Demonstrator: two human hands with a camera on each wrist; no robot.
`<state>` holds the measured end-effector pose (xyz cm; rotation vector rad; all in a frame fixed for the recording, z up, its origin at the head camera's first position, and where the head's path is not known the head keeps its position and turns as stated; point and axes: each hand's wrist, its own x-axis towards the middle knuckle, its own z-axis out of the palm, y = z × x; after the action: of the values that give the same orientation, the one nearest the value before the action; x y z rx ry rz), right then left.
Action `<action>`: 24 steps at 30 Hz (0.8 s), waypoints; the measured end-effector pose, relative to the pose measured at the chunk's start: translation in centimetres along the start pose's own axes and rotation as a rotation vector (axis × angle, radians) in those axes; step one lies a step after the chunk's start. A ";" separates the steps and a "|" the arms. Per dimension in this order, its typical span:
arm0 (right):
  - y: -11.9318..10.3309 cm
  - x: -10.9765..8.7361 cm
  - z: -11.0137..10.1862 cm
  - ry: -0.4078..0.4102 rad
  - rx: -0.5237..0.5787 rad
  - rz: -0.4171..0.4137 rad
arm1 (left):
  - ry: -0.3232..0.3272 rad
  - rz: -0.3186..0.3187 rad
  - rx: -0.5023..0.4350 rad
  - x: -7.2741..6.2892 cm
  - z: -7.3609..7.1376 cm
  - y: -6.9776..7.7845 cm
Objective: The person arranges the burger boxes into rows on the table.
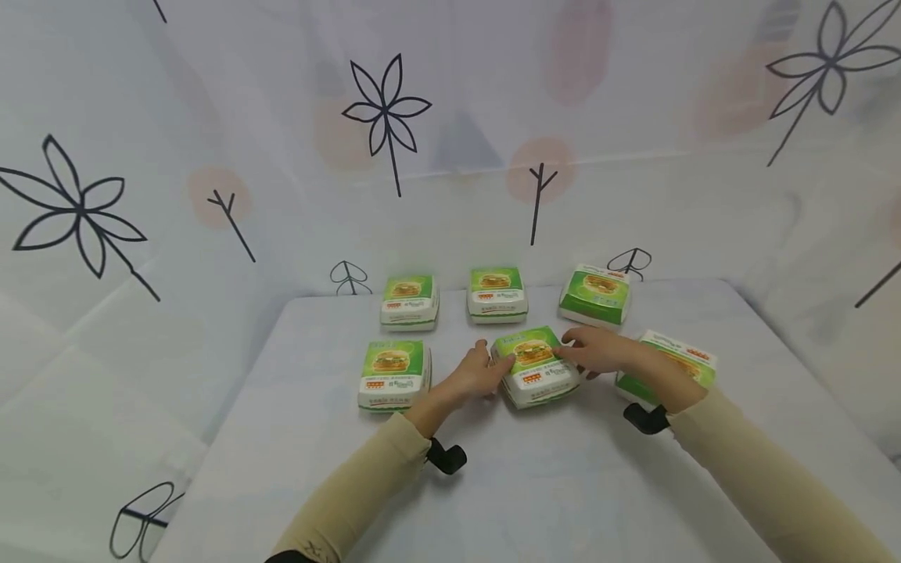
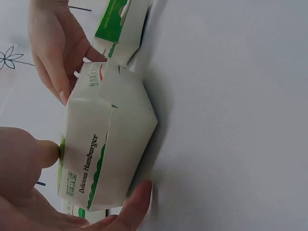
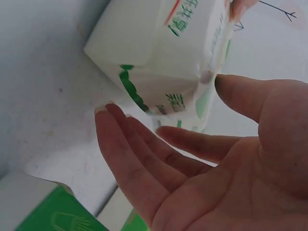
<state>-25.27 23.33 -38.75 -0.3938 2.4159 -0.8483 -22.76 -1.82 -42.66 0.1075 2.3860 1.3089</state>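
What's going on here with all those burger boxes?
Someone is handling a green-and-white burger box. The left hand holds its left side, and the right hand touches its right side, with the fingers spread. Three closed boxes stand in a row behind it. There's also a box on the left and a box on the right, partly hidden by the right arm. I can't tell whether the handled box is slightly lifted.

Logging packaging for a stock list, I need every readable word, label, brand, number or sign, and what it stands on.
"Delicious Hamburger": side of the front middle box.
"美味汉堡": same side, alongside it.
Too small or blurred: that box's remaining print, and the print on the other five boxes.
Unreadable: dark marks on the left sleeve.
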 end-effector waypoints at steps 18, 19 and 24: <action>-1.9 -1.0 2.4 0.084 0.072 0.000 | -0.088 -0.006 -0.145 -0.4 -1.8 0.8; -2.2 -0.9 2.6 0.079 0.084 -0.001 | -0.086 -0.010 -0.141 -0.6 -2.1 0.6; -3.2 -0.3 3.6 0.055 0.113 0.003 | -0.071 -0.025 -0.105 -1.3 -3.3 -0.2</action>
<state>-22.63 19.31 -38.88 -0.3277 2.4041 -1.0017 -22.88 -4.83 -40.83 0.0910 2.2478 1.3927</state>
